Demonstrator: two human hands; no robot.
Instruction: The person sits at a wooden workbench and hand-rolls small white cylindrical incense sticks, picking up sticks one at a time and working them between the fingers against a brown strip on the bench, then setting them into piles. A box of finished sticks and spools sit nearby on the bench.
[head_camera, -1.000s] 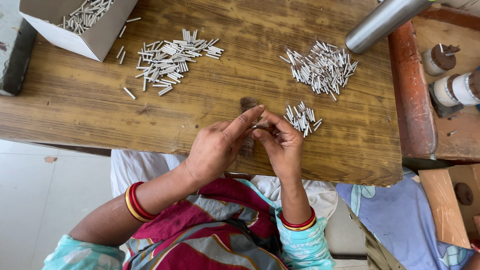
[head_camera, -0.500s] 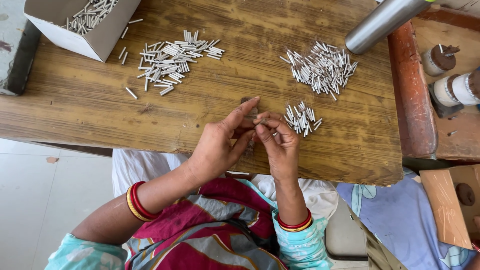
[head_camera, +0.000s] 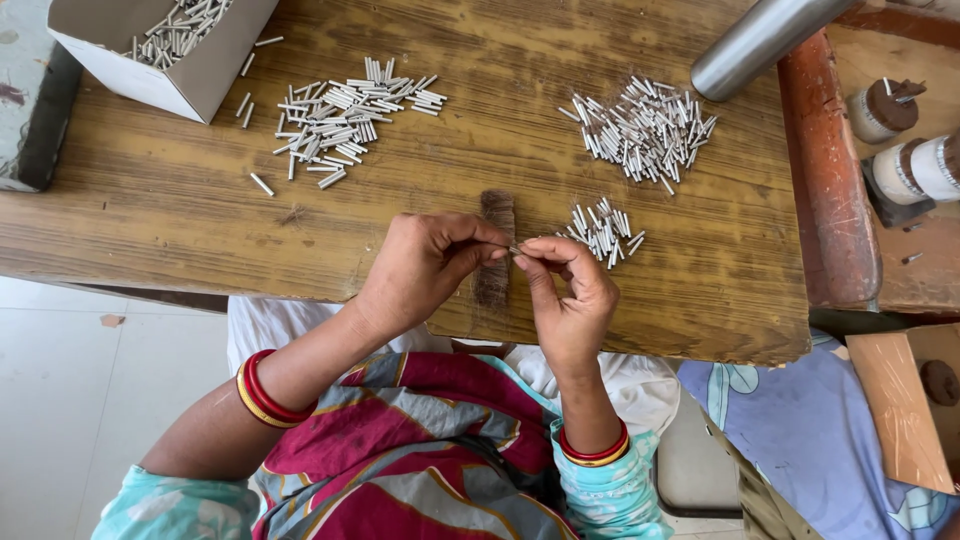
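My left hand and my right hand meet fingertip to fingertip over the wooden table, pinching a small silver tube between them. Just behind my fingers lies a bundle of brown hair-like fibre, partly hidden by my hands. A small heap of short silver tubes sits right beside my right hand. Two larger heaps of the same tubes lie farther back, one at the left and one at the right.
A cardboard box holding more tubes stands at the table's far left corner. A shiny metal cylinder lies at the far right. Spools rest on a red-framed surface to the right.
My left fingers have curled in from a stretched-out pose to pinch against my right fingertips. The fibre bundle behind my hands now shows more.
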